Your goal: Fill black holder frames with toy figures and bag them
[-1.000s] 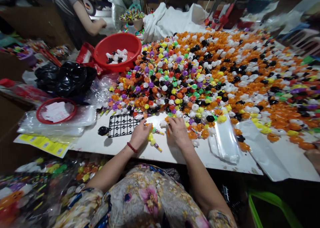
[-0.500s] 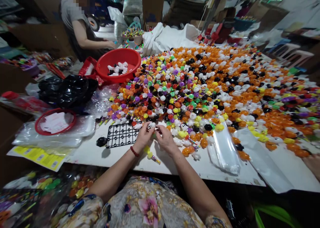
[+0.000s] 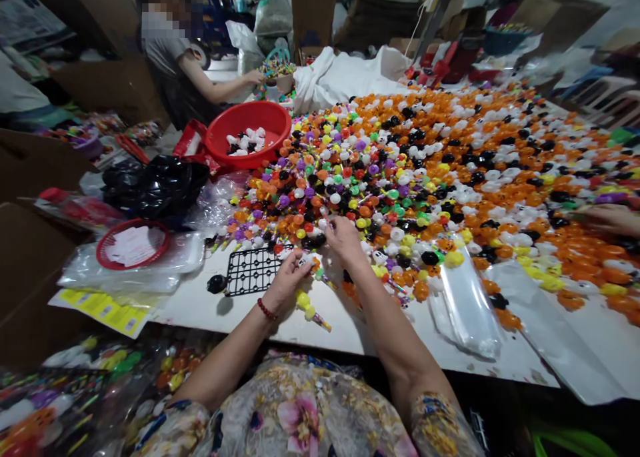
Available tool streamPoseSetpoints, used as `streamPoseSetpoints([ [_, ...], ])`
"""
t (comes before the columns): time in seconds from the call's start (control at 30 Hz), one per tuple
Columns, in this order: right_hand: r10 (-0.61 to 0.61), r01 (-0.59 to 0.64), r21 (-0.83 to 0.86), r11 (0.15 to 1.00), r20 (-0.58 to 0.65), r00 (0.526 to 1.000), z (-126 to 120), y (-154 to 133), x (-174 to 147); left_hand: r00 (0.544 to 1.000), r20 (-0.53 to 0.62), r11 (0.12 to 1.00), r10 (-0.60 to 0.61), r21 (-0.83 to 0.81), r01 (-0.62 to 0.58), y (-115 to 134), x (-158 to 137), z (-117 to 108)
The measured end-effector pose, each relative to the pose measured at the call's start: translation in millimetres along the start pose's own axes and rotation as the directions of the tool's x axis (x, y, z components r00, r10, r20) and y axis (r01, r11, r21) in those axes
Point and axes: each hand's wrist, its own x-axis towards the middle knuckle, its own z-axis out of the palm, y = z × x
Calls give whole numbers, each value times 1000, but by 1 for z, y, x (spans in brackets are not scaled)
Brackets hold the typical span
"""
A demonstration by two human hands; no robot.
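Note:
My left hand [image 3: 285, 285], with a dark red bead bracelet at the wrist, is closed around a small white plastic figure [image 3: 302, 261] with black marks; an orange piece shows beside it. My right hand [image 3: 345, 242] is at the near edge of a heap of small plastic toys [image 3: 370, 170], its fingers drawn together by a whitish piece; what it grips is partly hidden. Left of my hands lies a black plastic grid [image 3: 253, 271] with a round black piece [image 3: 217, 283] at its corner. A yellow-topped stick toy [image 3: 311, 310] rests on the white table below my left hand.
Beyond the grid stand a red tub [image 3: 247, 137] with white and black pieces and a red basket [image 3: 133, 243] holding papers. Clear plastic bags [image 3: 470, 303] lie to the right. A co-worker [image 3: 185, 70] is at the back left; another person's hand [image 3: 613, 218] is over the heap at right.
My right hand has left my left hand and moved forward and right to the heap. My left hand stays near the grid. Another person's hand has moved farther over the heap at right.

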Motion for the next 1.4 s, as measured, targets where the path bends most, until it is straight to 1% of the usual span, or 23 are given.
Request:
streamPoseSetpoints([
  [0.03,63,-62,150,987,0,998,-4,0,-11,1000,10,1000,-14,-16,14,-1,0,-1],
  [0.07,124,-127,313,941,29,992,-7,0,-23,999,23,999,-24,-28,25,-1,-1,-2],
  [0.1,176,-192,470,861,79,981,-10,0,-36,999,41,999,-33,-35,34,-2,-1,-2],
  [0.17,239,-305,696,650,194,951,-15,-2,-59,994,97,998,-47,-37,50,-3,-3,-1],
  [0.2,255,-342,757,557,236,938,-17,-2,-70,990,131,998,-53,-38,58,-4,-4,0],
  [0.23,268,-366,791,490,263,927,-18,-2,-78,984,165,997,-60,-41,68,-4,-5,2],
  [0.3,287,-394,815,425,291,912,-20,-2,-90,973,221,995,-74,-55,88,-5,-9,5],
  [0.37,292,-421,811,406,322,901,-23,1,-97,966,245,993,-80,-69,99,-5,-12,7],
  [0.47,269,-450,797,402,368,890,-29,4,-100,962,260,993,-79,-70,100,-6,-16,10],
  [0.63,217,-437,772,462,380,899,-40,5,-103,959,267,995,-92,-8,98,-4,-19,12],
  [0.7,206,-439,770,462,389,898,-43,5,-105,957,273,995,-96,19,95,-2,-20,12],
  [0.83,212,-492,759,426,445,870,-42,3,-112,938,330,990,-105,119,69,3,-23,12],
  [0.93,197,-528,770,356,491,849,-36,-1,-119,912,381,981,-149,175,87,1,-27,13],
  [1.03,201,-538,784,310,500,843,-28,-1,-126,910,381,971,-162,227,78,-3,-31,13],
  [1.1,209,-553,765,330,512,833,-26,5,-128,915,377,930,-142,369,-8,-2,-30,13],
  [1.13,213,-552,749,367,510,833,-27,9,-128,920,372,882,-127,466,-67,-1,-28,12],
  [1.17,221,-534,729,427,488,844,-28,15,-127,927,359,817,-109,563,-122,2,-25,12],
  [1.2,236,-495,705,507,439,867,-30,20,-125,936,340,740,-86,651,-168,4,-21,11],
  [1.27,246,-353,624,698,253,935,-35,30,-116,949,314,579,-29,779,-240,7,-12,10],
  [1.3,218,-259,557,789,140,966,-36,34,-110,944,330,503,4,815,-287,7,-8,9],
  [1.33,162,-161,474,866,39,986,-35,36,-102,930,365,428,40,835,-346,5,-3,9],
  [1.37,87,-70,378,923,-28,996,-33,37,-93,912,403,360,81,841,-403,3,1,8],
  [1.4,2,12,277,961,-51,999,-30,37,-82,895,427,301,129,843,-446,0,5,8],
])
